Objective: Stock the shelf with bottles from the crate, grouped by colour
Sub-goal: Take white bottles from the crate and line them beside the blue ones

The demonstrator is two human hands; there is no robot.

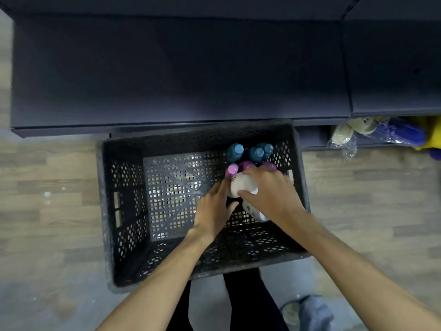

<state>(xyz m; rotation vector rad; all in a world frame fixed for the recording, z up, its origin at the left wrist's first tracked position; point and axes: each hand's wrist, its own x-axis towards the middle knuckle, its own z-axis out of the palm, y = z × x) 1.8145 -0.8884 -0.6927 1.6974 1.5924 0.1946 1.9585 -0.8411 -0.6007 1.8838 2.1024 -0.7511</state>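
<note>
Bottles stand bunched in the far right corner of the dark plastic crate (124, 211): three blue bottles (235, 152) against the far wall, purple bottles (232, 170) just in front of them, and a white bottle (242, 185) nearest the person, with a second white bottle (255, 211) lying tilted below it. The right hand (272, 192) is closed over the upper white bottle, fingers over its top and thumb under, while the left hand (214, 209) rests flat against that bottle's left side with fingers loose; whether its grip is actually clamped on anything cannot be told. By my reading the step in hand is lifting the white ones out. The next move calls for raising the bottle clear of the purple ones touching it, then carrying it over the crate's far rim to the dark shelf (179, 72) just beyond, whose top looks bare from here. Wrapped items (381, 132) sit low on the neighbouring shelf to the right. A dark mark shows on the white bottle, but no label or writing can be read.
</note>
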